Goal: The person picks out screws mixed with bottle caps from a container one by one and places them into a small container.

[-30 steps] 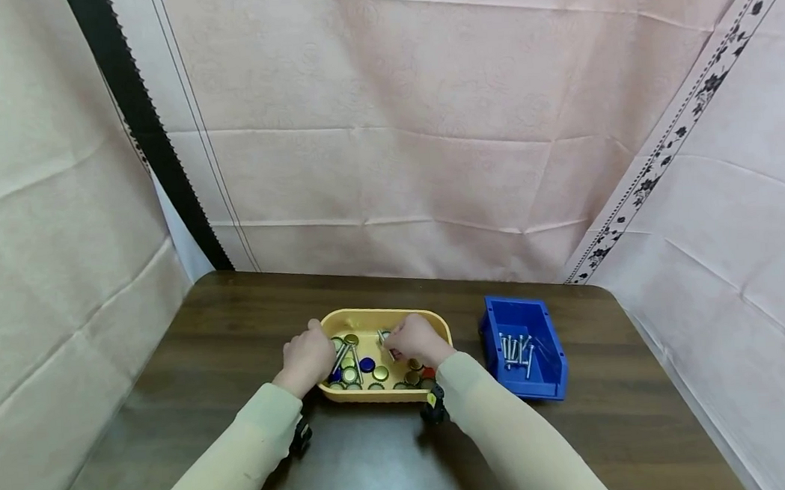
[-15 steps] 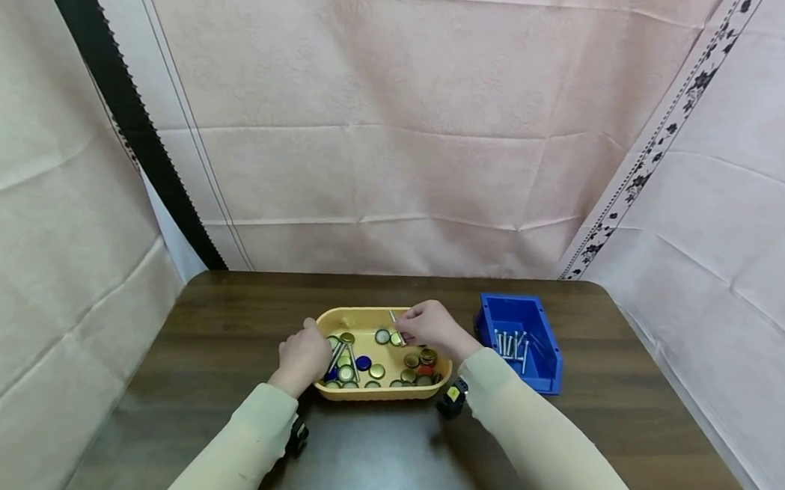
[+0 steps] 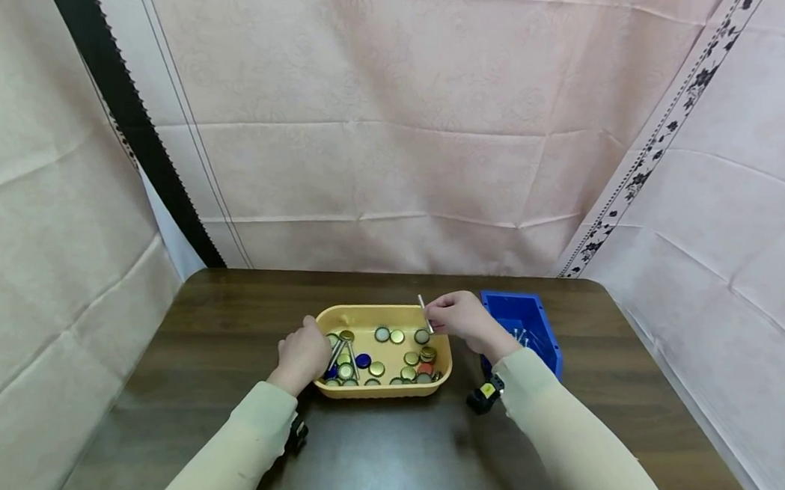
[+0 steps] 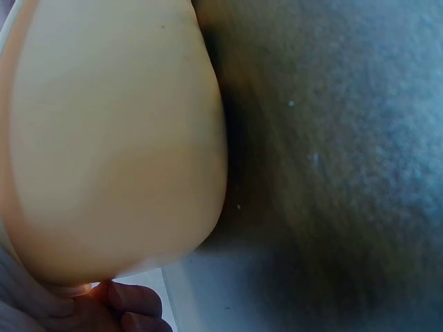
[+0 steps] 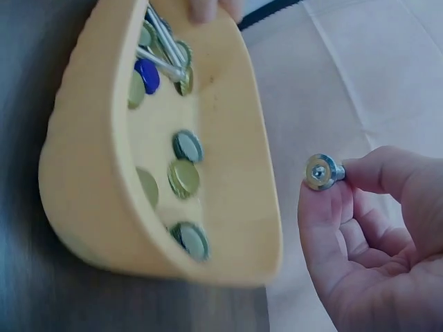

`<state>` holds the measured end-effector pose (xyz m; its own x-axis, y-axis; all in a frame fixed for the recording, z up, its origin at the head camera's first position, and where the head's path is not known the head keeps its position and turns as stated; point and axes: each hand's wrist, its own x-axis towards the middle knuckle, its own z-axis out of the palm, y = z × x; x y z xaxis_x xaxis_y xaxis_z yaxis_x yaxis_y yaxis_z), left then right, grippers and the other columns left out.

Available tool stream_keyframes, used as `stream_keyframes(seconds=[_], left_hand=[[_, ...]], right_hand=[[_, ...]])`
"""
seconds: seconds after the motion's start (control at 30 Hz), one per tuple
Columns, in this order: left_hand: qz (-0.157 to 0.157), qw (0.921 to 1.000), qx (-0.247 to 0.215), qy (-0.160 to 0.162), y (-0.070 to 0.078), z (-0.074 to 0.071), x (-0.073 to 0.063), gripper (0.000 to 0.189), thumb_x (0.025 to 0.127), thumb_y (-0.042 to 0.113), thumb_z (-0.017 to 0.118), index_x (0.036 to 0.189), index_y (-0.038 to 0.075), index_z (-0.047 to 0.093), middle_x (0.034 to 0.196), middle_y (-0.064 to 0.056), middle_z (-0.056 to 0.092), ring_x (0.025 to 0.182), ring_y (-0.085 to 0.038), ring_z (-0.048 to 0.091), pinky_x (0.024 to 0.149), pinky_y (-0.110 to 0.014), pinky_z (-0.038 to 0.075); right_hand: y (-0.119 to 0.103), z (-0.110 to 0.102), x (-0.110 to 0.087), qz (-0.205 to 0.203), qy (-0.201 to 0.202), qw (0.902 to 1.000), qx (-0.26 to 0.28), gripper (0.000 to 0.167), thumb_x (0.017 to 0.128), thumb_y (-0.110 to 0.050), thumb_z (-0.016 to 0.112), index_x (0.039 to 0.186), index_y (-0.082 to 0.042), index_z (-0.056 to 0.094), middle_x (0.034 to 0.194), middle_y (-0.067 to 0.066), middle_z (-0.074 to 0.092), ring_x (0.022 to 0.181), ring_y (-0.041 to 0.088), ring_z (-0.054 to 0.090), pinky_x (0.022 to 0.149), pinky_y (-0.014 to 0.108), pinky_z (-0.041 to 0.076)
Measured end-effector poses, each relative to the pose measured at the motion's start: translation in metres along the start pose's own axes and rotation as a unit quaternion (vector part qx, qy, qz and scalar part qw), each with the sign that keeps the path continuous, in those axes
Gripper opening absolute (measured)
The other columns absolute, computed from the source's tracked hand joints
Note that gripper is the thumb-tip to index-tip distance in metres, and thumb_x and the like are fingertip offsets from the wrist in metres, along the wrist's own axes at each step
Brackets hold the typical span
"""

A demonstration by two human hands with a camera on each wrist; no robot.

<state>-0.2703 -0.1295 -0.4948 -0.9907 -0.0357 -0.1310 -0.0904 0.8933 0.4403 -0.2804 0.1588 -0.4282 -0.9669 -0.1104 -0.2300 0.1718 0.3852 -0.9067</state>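
My right hand (image 3: 463,319) pinches a silver screw (image 3: 424,310) between thumb and fingers, over the right end of a yellow plastic tray (image 3: 356,318). In the right wrist view the round head of the screw (image 5: 319,173) faces the camera, just outside the tray wall. My left hand (image 3: 302,355) grips the tray's left rim; its fingers (image 4: 135,299) show below the tray wall in the left wrist view. Bottle caps lie scattered in the tray, gold, silver, blue and red. A few long screws (image 5: 163,38) lie among the caps near the left hand.
A blue plastic bin (image 3: 550,333) stands right of the tray, partly behind the right hand and sleeve. Several screws (image 3: 521,335) lie inside it. The dark wooden table (image 3: 378,456) ends at a hanging pale cloth (image 3: 387,163).
My right hand has lifted the screw from among the caps and moved right with it, to the tray's right end. My left hand keeps its grip on the rim.
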Motion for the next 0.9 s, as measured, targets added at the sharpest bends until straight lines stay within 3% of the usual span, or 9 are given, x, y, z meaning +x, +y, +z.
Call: stream_keyframes(seconds=[0.23,0.57,0.9], left_hand=[[0.003,1.0000,-0.002,0.002,-0.001,0.000,-0.001,0.037,0.097,0.016,0.040,0.124,-0.009,0.039,0.082,-0.018,0.060,0.077,-0.035,0.056,0.084,-0.055,0.038],[0.002,1.0000,-0.004,0.000,-0.001,0.003,0.003,0.037,0.097,0.017,0.041,0.124,-0.008,0.038,0.084,-0.018,0.061,0.079,-0.035,0.056,0.085,-0.055,0.036],[0.001,1.0000,-0.001,-0.003,-0.002,0.003,0.003,0.038,0.097,0.017,0.041,0.125,-0.009,0.037,0.081,-0.017,0.059,0.076,-0.033,0.055,0.083,-0.055,0.037]], right_hand=[[0.009,-0.028,-0.004,0.010,0.018,0.9997,0.014,0.028,0.093,-0.017,0.065,0.110,0.005,0.067,0.113,0.024,0.063,0.095,0.031,0.067,0.087,0.046,0.049],[0.032,-0.066,-0.015,0.017,0.037,0.9985,0.037,0.034,0.093,-0.016,0.065,0.116,0.008,0.060,0.120,0.024,0.058,0.111,0.037,0.057,0.085,0.037,0.051],[0.062,-0.099,-0.018,0.035,0.059,0.9968,0.042,0.037,0.096,-0.018,0.061,0.121,0.010,0.058,0.121,0.020,0.059,0.102,0.022,0.060,0.088,0.035,0.050]])
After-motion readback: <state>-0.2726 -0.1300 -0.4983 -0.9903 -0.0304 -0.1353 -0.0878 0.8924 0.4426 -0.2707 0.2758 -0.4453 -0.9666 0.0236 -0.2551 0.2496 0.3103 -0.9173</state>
